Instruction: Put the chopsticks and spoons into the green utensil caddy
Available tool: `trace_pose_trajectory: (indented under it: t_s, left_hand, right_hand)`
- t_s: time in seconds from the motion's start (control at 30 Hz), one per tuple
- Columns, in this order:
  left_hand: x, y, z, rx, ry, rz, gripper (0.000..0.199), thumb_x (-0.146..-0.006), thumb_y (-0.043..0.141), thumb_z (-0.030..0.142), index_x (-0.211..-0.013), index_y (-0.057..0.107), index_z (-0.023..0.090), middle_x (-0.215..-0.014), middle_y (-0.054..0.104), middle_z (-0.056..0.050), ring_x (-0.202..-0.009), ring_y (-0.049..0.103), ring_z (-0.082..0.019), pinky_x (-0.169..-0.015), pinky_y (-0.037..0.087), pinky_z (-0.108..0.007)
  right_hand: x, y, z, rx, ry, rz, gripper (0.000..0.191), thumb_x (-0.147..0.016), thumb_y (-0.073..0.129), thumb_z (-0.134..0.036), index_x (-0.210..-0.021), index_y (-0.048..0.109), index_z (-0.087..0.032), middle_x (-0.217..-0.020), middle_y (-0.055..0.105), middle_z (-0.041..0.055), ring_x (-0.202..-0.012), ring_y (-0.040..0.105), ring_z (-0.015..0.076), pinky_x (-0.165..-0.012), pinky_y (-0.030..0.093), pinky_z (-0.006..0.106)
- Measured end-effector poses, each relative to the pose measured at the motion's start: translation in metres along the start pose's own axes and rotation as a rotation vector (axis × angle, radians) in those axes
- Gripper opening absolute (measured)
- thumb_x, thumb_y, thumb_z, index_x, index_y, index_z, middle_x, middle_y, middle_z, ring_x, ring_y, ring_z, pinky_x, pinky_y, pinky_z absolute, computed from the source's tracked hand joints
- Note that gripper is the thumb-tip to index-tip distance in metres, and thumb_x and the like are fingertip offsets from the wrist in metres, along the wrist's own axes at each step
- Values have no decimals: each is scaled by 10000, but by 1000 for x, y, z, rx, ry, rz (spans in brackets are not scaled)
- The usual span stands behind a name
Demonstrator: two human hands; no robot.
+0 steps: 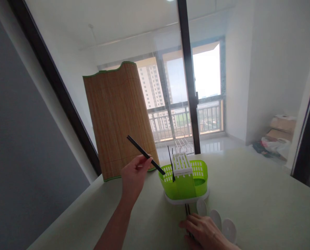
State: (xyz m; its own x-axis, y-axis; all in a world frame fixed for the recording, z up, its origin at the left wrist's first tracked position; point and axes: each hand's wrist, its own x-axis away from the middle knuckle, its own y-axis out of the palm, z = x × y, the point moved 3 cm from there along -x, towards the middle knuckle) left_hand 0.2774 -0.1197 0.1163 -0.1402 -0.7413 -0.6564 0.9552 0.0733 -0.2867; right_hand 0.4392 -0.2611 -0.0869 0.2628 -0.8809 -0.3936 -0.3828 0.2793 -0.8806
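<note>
Black chopsticks (pixel 137 146) slant in midair — lower ends by the green basket (pixel 184 187).

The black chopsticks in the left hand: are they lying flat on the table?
No, the left hand holds the black chopsticks up in the air, slanting down toward the green basket.

Bright window (pixel 206 73) behind dark-framed glass; white walls (pixel 271 69); bags (pixel 273 146) on glossy floor (pixel 214 145).

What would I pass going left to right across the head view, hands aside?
Bamboo mat → green basket → rightmost white spoon → pile by the wall.
</note>
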Motion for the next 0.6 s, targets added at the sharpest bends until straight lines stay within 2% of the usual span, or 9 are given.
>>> trace_pose_trajectory:
  t_s: [0.13,0.23,0.33,0.47,0.53,0.6]
  left_hand:
    - [-25,44,-27,-251,17,-193,250,-841,595,362,-943,716,169,-863,749,-46,-769,690,-181,-715,528,-282]
    - [-27,76,-48,-396,6,-316,176,-821,627,295,-839,722,148,-824,747,-69,-776,685,-197,-706,495,-288]
    - [-23,99,-61,-415,-24,-397,141,-789,657,255,-749,722,136,-743,734,-69,-717,681,-196,-659,479,-280]
    - [-17,115,-69,-422,-42,-482,147,-789,647,242,-846,742,146,-750,739,-59,-722,686,-192,-639,474,-268]
    - [-16,115,-67,-419,-27,-490,203,-802,631,257,-937,736,146,-804,745,-67,-769,688,-199,-664,483,-275]
    - [-12,110,-61,-413,4,-470,258,-831,597,265,-1034,709,152,-941,740,-80,-873,680,-199,-744,490,-284]
  right_hand:
    - [-1,17,5,106,-97,9,187,-805,594,-211,-990,595,-236,-845,688,3,-748,631,173,-560,369,242]
    - [-1,20,7,141,-116,34,133,-810,594,-228,-943,591,-238,-810,688,-7,-722,628,164,-537,351,240]
    - [-2,18,7,166,-121,38,128,-793,613,-234,-921,601,-236,-795,688,-12,-704,622,160,-516,326,241]
    - [-2,12,6,188,-101,47,103,-777,619,-219,-878,606,-239,-778,681,-18,-685,610,151,-510,312,244]
    - [-2,9,5,196,-74,53,73,-767,608,-190,-823,601,-236,-766,673,-22,-689,607,149,-526,320,249]
    - [-2,6,5,200,-48,48,48,-765,601,-182,-759,588,-227,-751,667,-22,-692,605,150,-537,323,254]
